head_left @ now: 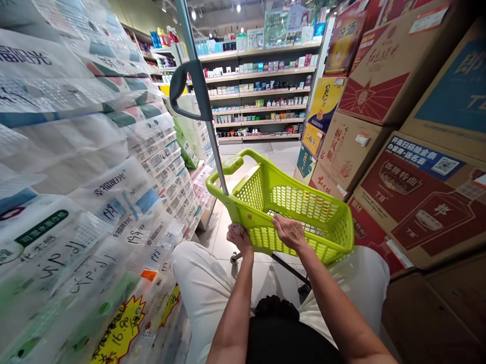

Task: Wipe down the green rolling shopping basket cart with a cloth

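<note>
A lime-green shopping cart basket [311, 198] with perforated walls stands before my knees, a grey pole and dark loop handle [202, 90] rising from its left end. My right hand [290, 232] is closed over the near rim, thumb on the outer side. Against the outer wall, near the left corner, my left hand [240, 239] is closed around a small crumpled pinkish-grey cloth [237, 228]. Most of that cloth is hidden in the fingers. Under the basket, part of the dark frame [289, 269] and a wheel show.
Plastic-wrapped tissue packs [108, 192] are stacked high close on the left. Cardboard liquor cartons [427, 197] rise on the right. Beyond the tiled floor [271, 152], shelves [259, 94] of small boxed and bottled goods cross the far end.
</note>
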`<state>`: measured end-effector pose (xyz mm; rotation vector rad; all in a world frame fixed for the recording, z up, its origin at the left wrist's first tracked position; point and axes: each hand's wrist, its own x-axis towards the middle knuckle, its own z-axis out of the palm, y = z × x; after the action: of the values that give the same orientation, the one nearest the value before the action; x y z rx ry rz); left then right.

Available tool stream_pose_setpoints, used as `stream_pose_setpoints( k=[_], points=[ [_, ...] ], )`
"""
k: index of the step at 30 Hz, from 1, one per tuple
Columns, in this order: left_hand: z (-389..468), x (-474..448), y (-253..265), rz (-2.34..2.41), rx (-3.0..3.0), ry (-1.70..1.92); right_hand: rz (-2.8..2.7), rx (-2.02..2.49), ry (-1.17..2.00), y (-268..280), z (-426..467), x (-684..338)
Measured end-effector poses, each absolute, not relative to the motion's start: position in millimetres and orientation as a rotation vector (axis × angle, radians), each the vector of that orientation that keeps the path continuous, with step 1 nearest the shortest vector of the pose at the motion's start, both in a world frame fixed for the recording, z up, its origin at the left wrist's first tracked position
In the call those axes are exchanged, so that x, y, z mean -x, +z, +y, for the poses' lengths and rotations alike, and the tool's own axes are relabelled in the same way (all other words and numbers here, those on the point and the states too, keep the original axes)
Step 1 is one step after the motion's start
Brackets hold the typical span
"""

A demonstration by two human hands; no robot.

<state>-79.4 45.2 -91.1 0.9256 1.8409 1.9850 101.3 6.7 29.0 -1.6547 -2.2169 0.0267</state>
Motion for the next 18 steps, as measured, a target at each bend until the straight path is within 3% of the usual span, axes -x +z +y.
stream_pose_setpoints(
  k=[4,11,18],
  points=[
    [36.5,51.7,-90.8,1.865,-0.9,1.968,-2.177,1.78,0.126,36.2,1.8,-114.2],
    [6.8,-3.7,-81.4,1.614,-1.617,1.716,-2.033,1.925,0.155,28.2,-12.6,-147.3],
    [52.5,60.0,-39.0,1.897,-0.957,2.137,-1.949,1.944,0.115,15.8,-16.2,-157.4]
  ],
)
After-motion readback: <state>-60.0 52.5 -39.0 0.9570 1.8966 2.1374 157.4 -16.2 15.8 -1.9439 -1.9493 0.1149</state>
